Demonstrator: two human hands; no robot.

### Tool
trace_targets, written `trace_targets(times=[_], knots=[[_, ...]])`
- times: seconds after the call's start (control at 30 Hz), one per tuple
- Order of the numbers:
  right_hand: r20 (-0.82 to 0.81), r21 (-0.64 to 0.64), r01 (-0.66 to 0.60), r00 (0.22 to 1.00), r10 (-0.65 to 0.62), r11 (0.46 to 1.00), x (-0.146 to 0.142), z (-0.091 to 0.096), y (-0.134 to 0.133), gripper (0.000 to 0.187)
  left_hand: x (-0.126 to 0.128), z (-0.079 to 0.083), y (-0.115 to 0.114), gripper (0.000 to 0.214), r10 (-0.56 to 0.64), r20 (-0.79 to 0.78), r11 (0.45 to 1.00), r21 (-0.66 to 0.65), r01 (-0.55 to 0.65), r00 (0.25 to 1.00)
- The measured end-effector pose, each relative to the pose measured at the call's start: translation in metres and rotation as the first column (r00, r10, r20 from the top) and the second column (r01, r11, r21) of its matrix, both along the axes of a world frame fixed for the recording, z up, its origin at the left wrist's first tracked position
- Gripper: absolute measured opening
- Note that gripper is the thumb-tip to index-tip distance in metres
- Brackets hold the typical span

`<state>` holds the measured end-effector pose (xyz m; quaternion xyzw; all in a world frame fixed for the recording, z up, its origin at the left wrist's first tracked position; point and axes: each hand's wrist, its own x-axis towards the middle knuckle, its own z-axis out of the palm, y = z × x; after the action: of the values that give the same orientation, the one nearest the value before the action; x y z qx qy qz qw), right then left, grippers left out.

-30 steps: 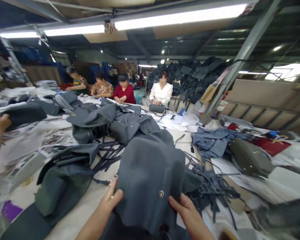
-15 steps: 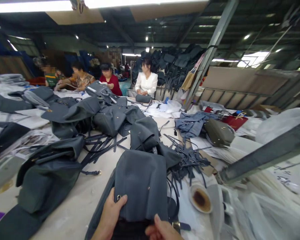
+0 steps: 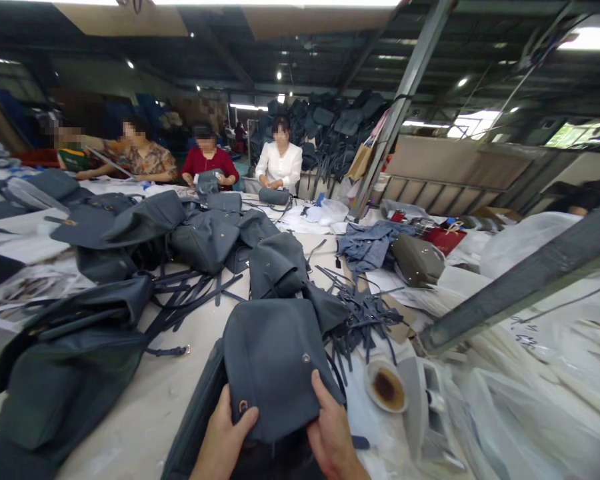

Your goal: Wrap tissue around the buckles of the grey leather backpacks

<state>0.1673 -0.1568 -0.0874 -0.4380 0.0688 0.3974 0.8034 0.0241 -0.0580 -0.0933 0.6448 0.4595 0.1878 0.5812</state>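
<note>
**Grey flap backpack point(image 3: 273, 367) gripped in both hands at table's near edge**

L hand point(image 3: 225, 433) sat at the bag's lower left, fingers spread on the grey surface nr a metal ring point(image 3: 243, 406); couldn't tell if it was pinching. R hand point(image 3: 333, 427) pressed its thumb on the bag's right side, other fingers out of sight behind, so prob a pinch on that edge. Bag was held low over the white work table point(image 3: 130, 393), flap down, round stud point(image 3: 306, 358) showing. Beyond the bag, more grey backpacks point(image 3: 205, 240) lay heaped. Just right of it was a loose bundle of dark straps point(image 3: 363, 320), apart from the bags, none visibly fixed on. How many bags were done: can't tell. Stained cup point(image 3: 386, 388) stood right of the bag, nr the straps. Far past it, a co-worker in a white blouse point(image 3: 280, 157) sat w/ a grey bag point(image 3: 274, 195) in front.
</note>
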Motion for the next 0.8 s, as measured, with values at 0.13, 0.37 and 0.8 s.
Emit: trace_targets(times=[0.13, 0.37, 0.8], knots=[[-0.11, 0.034, -0.079, 0.99, 0.082, 0.996, -0.002, 0.022, 0.006, 0.042, -0.005, 0.013, 0.003, 0.067, 0.15, -0.087, 0.88, 0.467, -0.093, 0.985], [-0.098, -0.029, -0.133, 0.987, 0.13, 0.991, -0.009, 0.022, -0.006, 0.049, 0.036, 0.08, 0.008, 0.017, -0.269, 0.073, 0.912, 0.341, 0.229, 0.96], [0.088, -0.327, -0.158, 0.977, 0.196, 0.932, 0.0, 0.003, -0.019, 0.038, 0.083, 0.083, 0.005, 0.015, -0.404, -0.139, 0.752, 0.512, 0.415, 0.904]])
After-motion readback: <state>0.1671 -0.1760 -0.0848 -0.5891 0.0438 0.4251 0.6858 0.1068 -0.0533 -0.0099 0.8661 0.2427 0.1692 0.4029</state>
